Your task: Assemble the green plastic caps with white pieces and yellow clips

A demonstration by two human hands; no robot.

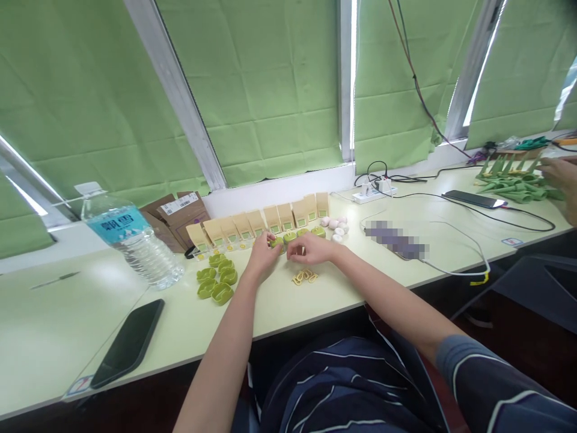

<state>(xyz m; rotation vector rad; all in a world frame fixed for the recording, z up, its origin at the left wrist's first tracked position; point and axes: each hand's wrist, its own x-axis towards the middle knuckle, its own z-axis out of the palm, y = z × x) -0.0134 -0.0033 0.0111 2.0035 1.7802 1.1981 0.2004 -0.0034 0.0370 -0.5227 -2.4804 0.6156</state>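
My left hand [262,254] is curled on the pale table [40,325] and pinches a small green piece [276,242]. Close beside it, my right hand [310,249] is curled with fingertips pinched together; what they hold is too small to name. Behind both hands runs a row of tan cards with green pieces [261,222]. Loose green rings [217,278] lie to the left of my left hand. A few yellow loops [305,276] rest just in front of my right hand. White round pieces [336,227] sit at the row's right end.
A water bottle [130,237] stands at the left, a black phone [128,343] near the front edge. Brown packets [178,211] lean by the window. A power strip [374,190], cables and another phone [473,198] lie right. Another person's hand [561,180] is by green items [514,183].
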